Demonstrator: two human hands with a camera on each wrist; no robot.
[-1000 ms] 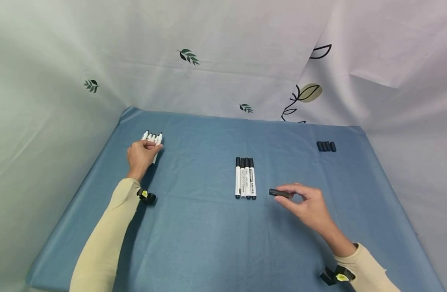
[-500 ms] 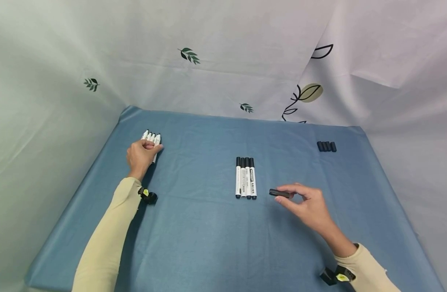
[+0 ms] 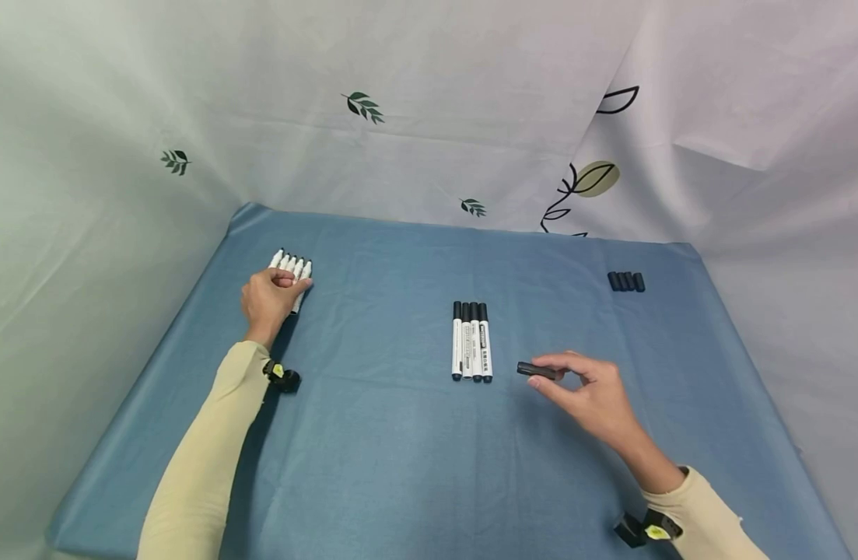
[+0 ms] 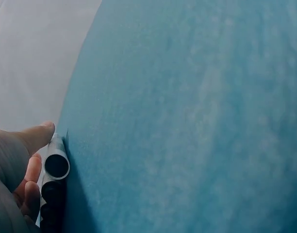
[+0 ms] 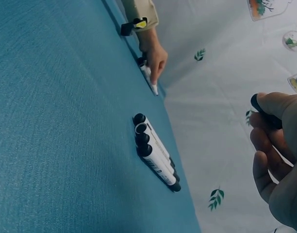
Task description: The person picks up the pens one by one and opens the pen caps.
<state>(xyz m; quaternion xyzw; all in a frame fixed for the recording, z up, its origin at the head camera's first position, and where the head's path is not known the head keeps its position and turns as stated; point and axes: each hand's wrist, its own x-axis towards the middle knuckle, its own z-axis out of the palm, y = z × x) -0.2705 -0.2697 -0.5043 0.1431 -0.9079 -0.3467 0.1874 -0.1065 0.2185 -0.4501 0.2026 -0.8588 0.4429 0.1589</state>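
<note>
At the far left in the head view, my left hand rests over a row of uncapped white markers, its thumb and fingers pinching the rightmost marker. The left wrist view shows the thumb against that marker, whose round end faces the camera; the other markers are partly hidden by the fingers. My right hand pinches a black marker cap between thumb and fingers, held above the cloth. Several capped white markers lie side by side, left of my right hand.
Several black caps stand in a short row at the back right. Blue cloth covers the table, with pale leaf-printed curtains rising at its back and sides.
The rightmost marker under my left hand shifts slightly left, then back right, and the row's tips now show more spread. My right hand with the cap stays still.
</note>
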